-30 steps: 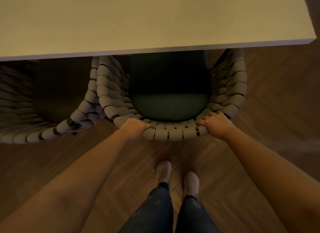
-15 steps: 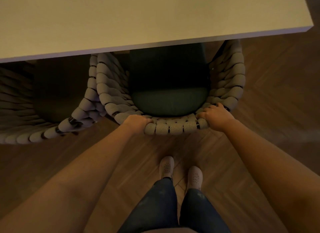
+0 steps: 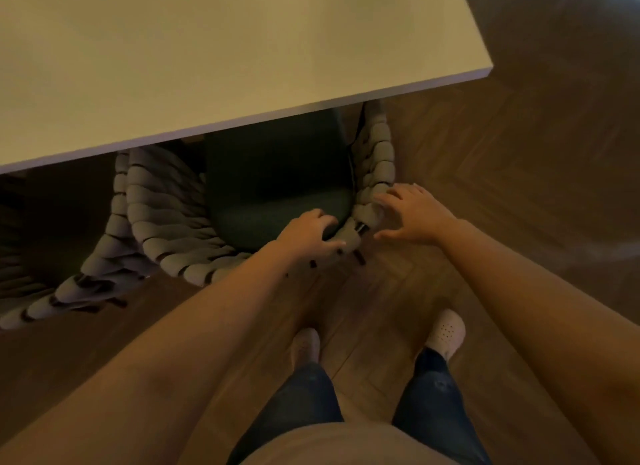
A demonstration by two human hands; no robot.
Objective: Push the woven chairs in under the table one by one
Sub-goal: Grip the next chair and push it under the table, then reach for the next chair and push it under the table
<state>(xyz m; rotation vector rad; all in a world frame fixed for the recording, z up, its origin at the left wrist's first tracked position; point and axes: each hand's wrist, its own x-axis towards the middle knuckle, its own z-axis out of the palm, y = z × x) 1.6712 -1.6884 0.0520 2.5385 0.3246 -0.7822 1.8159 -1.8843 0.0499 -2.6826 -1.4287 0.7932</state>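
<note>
A woven chair of thick grey rope with a dark green seat cushion stands partly under the pale table. My left hand grips the top of its woven back rim, fingers curled over toward the cushion. My right hand hovers with fingers spread at the chair's right rear corner; its fingertips are at the rope, and I cannot tell if they touch. A second woven chair stands to the left, also partly under the table.
The table's corner juts out at the upper right. Wooden herringbone floor spreads to the right and behind. My two feet in pale shoes stand on it just behind the chair.
The view has swung to the right and my feet have stepped apart. My right hand has let go of the chair back and spread its fingers. My left hand has slid right along the rim.
</note>
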